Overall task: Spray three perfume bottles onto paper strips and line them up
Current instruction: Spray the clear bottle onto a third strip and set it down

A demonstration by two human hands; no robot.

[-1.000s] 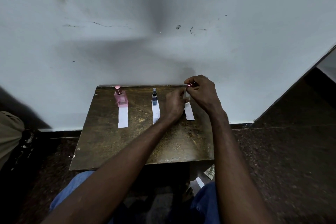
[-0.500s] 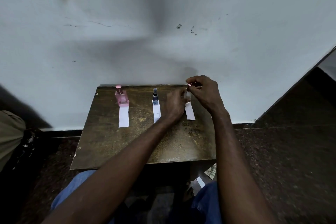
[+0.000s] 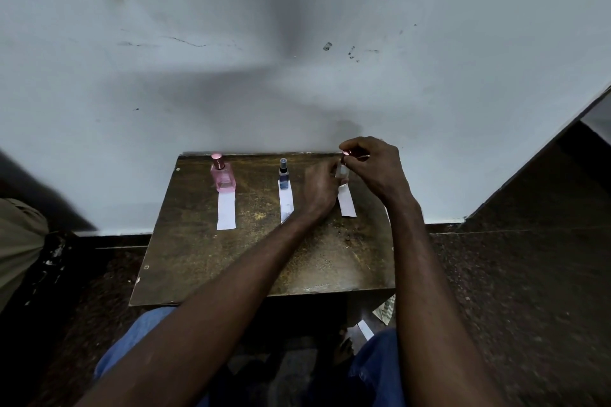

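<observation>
Right hand (image 3: 373, 168) pinches the pink cap (image 3: 346, 153) atop the clear bottle (image 3: 342, 173), right of centre. Left hand (image 3: 319, 188) grips the bottle's body, at the head of the right strip (image 3: 347, 205). Further left on the table (image 3: 198, 258): blue bottle (image 3: 283, 175) on middle strip (image 3: 286, 206), pink bottle (image 3: 223, 177) heading left strip (image 3: 226, 211).

Worn wood, matt paper.
The table (image 3: 205, 258) is scuffed, dull wood; the strips (image 3: 226, 210) are smooth matt paper; the pink bottle (image 3: 223, 177) looks glossy, translucent.
</observation>
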